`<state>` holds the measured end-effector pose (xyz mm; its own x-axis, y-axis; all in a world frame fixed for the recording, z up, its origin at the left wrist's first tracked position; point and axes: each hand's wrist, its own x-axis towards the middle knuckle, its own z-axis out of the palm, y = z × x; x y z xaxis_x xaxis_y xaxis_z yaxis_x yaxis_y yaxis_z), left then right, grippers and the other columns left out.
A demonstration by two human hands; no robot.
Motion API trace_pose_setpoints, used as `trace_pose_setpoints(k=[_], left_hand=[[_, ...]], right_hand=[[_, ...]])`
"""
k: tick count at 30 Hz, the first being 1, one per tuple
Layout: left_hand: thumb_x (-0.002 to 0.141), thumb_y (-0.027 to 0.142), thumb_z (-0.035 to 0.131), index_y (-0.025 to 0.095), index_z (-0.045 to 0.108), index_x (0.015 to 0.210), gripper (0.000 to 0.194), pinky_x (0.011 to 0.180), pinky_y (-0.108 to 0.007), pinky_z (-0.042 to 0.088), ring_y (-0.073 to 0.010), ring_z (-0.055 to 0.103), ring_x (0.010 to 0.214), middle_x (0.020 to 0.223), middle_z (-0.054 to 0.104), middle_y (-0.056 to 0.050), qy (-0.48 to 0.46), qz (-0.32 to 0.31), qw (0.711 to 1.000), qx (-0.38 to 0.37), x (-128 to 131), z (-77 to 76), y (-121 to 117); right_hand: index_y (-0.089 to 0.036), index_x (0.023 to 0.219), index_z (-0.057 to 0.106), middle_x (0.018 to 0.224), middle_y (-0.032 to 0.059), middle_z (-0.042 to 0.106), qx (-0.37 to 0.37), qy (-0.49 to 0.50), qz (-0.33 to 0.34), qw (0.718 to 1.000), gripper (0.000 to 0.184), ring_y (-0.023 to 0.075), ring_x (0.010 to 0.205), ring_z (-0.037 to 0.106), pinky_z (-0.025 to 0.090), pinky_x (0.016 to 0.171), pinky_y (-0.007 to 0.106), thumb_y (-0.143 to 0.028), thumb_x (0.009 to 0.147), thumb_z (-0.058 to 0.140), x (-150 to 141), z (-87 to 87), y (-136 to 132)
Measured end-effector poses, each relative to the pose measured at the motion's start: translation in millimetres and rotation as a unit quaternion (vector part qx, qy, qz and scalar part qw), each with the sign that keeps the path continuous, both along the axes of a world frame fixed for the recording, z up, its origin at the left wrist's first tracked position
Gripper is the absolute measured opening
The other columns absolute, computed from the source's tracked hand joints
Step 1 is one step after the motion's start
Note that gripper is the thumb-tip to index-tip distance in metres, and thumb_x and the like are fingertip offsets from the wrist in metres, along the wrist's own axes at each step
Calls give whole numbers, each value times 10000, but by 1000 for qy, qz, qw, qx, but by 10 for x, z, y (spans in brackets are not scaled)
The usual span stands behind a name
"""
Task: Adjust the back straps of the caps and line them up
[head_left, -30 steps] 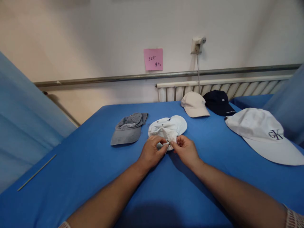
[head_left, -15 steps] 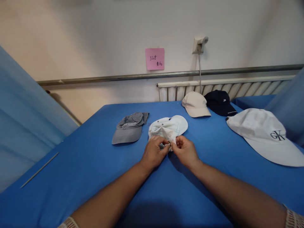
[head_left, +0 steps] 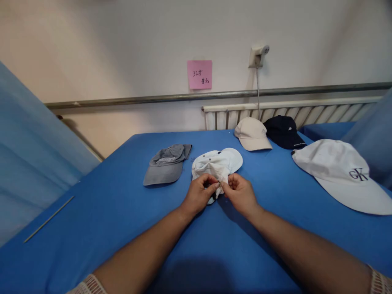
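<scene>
A pale, nearly white baseball cap [head_left: 211,161] lies on the blue cover in front of me, its brim pointing away to the right and its crown crumpled. My left hand [head_left: 200,192] pinches the cap's near edge between thumb and forefinger. Close beside it, almost touching, my right hand [head_left: 240,192] pinches the same edge from the right. A dark bit shows under the fingertips, too small to make out. The fingertips hide part of the edge. To the left of the hands rests a grey cap [head_left: 165,165].
A beige cap [head_left: 251,134], a black cap [head_left: 284,132] and a large white cap [head_left: 339,173] lie to the right on the blue-covered table [head_left: 116,228]. A thin stick [head_left: 49,219] lies at left. Behind stand a radiator [head_left: 288,109] and a metal rail [head_left: 153,99].
Both hands have stayed at the cap's near edge, with the fingertips slightly higher. More of the edge, with a dark bit, now hangs below the fingers. The other caps lie as before.
</scene>
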<state>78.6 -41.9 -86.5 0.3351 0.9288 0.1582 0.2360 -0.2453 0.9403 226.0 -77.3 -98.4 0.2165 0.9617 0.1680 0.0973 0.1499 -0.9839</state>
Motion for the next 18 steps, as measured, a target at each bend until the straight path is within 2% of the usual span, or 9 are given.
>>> trace_pose_setpoints(k=[2,5,8,11,15,18], left_hand=[[793,328,647,152,610,812,181,631,-246,460,-126,566,661,724,620,-5,10,6,1000,18,8,1,-9],[848,339,586,173,618,887,173,695,-273,475,-146,587,750,832,629,-23,69,13,993,92,-7,53,-69],[803,353,655,197,579,1018,276,782,-314,485,-182,589,882,993,609,-49,137,5,975,175,-20,134,-159],[771,330,691,210,538,1076,362,819,-339,486,-211,573,960,1058,592,-62,186,-15,959,215,-8,176,-213],[878,261,535,208,570,1045,179,848,-329,467,-204,573,985,1050,615,-62,207,-34,952,222,-2,171,-183],[877,223,513,204,590,1046,187,857,-323,452,-199,592,963,1033,650,-54,201,4,959,201,-45,187,-126]], right_hand=[[-197,672,528,523,-46,529,-5,33,4,999,230,114,477,486,376,482,241,-376,719,665,0,9,6],[-194,668,523,514,-44,549,-47,119,3,992,303,114,458,508,383,468,235,-428,665,716,5,33,26],[-177,680,543,527,-28,581,-86,179,5,980,357,104,446,509,374,448,222,-461,627,752,15,57,37],[-183,713,523,535,-21,600,-89,215,13,972,382,111,456,533,400,460,222,-461,620,767,13,67,31],[-219,818,478,600,-38,611,-17,194,19,981,364,145,528,604,486,551,269,-424,659,734,2,57,9],[-226,942,507,811,8,651,64,77,48,994,247,148,675,635,519,679,304,-323,751,631,27,54,-12]])
